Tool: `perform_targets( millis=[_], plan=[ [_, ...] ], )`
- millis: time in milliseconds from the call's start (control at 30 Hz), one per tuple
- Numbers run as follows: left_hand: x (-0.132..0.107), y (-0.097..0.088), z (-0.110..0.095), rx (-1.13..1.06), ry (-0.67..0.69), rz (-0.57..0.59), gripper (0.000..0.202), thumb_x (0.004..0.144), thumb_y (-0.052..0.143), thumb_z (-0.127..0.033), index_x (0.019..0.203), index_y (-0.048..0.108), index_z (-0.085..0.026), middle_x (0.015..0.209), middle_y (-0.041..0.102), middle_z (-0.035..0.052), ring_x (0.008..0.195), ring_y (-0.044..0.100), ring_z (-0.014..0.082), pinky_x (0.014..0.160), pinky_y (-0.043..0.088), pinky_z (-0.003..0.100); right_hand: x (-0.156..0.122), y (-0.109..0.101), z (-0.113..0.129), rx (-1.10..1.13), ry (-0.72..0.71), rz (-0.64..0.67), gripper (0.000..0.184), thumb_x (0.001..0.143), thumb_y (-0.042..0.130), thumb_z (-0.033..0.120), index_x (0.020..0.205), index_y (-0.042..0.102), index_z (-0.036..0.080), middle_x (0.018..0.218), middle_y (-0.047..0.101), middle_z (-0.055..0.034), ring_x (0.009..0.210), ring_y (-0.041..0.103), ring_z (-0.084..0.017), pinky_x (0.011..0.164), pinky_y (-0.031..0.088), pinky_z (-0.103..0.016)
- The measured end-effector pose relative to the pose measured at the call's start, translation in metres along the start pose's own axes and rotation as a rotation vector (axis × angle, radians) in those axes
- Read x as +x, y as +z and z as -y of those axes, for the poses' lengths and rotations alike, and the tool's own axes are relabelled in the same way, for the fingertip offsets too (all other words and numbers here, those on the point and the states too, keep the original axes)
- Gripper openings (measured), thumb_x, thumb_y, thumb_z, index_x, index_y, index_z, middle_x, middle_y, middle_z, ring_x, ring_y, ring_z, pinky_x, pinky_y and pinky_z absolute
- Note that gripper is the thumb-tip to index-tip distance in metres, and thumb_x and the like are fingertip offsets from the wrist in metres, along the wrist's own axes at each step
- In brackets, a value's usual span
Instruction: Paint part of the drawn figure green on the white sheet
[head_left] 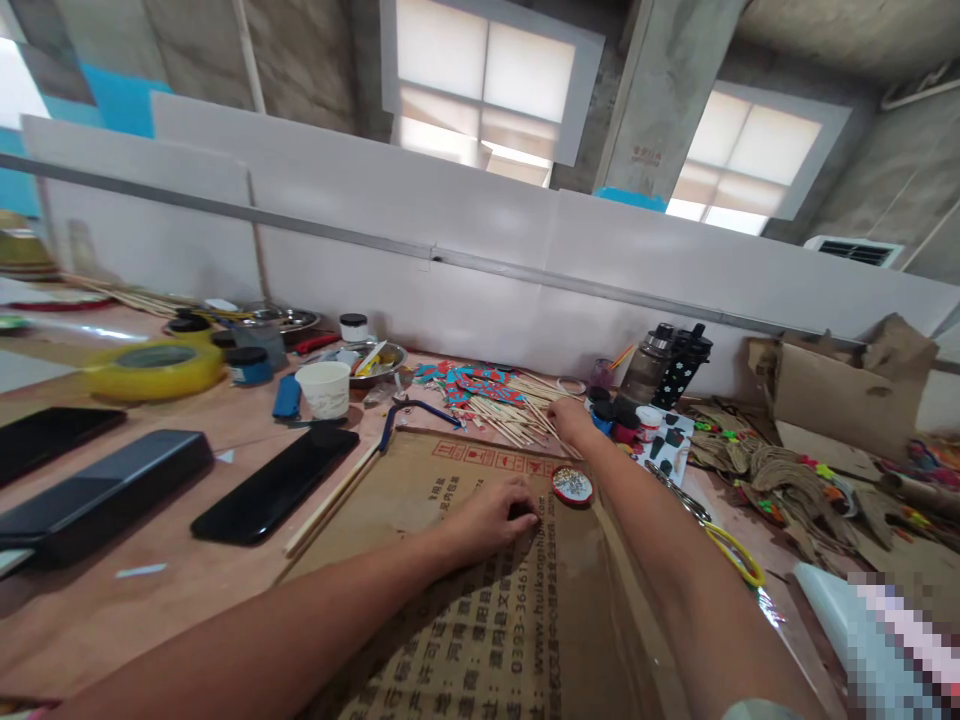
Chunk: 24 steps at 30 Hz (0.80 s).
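Observation:
My left hand (499, 515) rests on a flat printed cardboard sheet (420, 510), its fingers curled and the thumb close to them. Whether something small is between those fingertips cannot be made out. My right hand (571, 422) reaches farther forward, fingers drawn together at the right end of a loose pile of thin wooden sticks (506, 418); its fingertips are partly hidden. Between the two hands, a small round red-rimmed dish (572, 486) of tiny silvery bits sits on the cardboard. Red and blue patterned pieces (472, 380) lie behind the sticks.
Left of the cardboard are a black phone (276, 485), a white paper cup (324, 390) and a yellow tape roll (154, 370). Scissors with yellow handles (733, 555), small paint jars (626, 424) and dark bottles (682, 365) stand or lie at right, before brown scraps (780, 470).

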<state>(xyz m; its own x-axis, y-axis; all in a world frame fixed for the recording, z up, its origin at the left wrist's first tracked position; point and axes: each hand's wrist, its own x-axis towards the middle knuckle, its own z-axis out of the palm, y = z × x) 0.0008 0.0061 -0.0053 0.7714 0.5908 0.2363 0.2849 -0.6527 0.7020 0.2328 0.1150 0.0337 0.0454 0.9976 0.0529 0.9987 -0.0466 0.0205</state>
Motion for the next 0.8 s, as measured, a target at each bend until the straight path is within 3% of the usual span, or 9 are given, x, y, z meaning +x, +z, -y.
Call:
perform_targets(
  millis=[300, 633, 800],
  plan=[
    [0.001, 0.001, 0.002, -0.014, -0.012, 0.008, 0.012, 0.086, 0.06, -0.022, 0.084, 0.071, -0.019, 0.095, 0.069, 0.0047, 0.095, 0.063, 0.0207, 0.088, 0.049, 0.03, 0.003, -0.014, -0.022, -0.007, 0.037, 0.037, 0.035, 0.097, 0.062, 0.036, 0.127, 0.06, 0.019, 0.129, 0.062, -0.0098, 0.109, 0.064, -0.023, 0.091, 0.057, -0.044],
    [-0.001, 0.001, 0.0, 0.019, -0.021, -0.001, 0.013, 0.087, 0.059, -0.021, 0.084, 0.071, -0.018, 0.095, 0.069, 0.005, 0.094, 0.062, 0.0206, 0.086, 0.049, 0.029, -0.006, -0.011, -0.009, -0.039, 0.061, 0.113, 0.036, 0.097, 0.062, 0.036, 0.127, 0.06, 0.018, 0.129, 0.062, -0.0098, 0.109, 0.064, -0.023, 0.091, 0.057, -0.044],
    [0.0, 0.001, 0.001, 0.03, -0.013, -0.009, 0.013, 0.088, 0.06, -0.022, 0.084, 0.071, -0.018, 0.095, 0.07, 0.0046, 0.094, 0.062, 0.0198, 0.088, 0.048, 0.028, -0.008, -0.012, -0.006, -0.033, 0.097, 0.091, 0.037, 0.097, 0.062, 0.037, 0.128, 0.059, 0.017, 0.128, 0.062, -0.0098, 0.109, 0.064, -0.023, 0.091, 0.057, -0.045]
  ],
)
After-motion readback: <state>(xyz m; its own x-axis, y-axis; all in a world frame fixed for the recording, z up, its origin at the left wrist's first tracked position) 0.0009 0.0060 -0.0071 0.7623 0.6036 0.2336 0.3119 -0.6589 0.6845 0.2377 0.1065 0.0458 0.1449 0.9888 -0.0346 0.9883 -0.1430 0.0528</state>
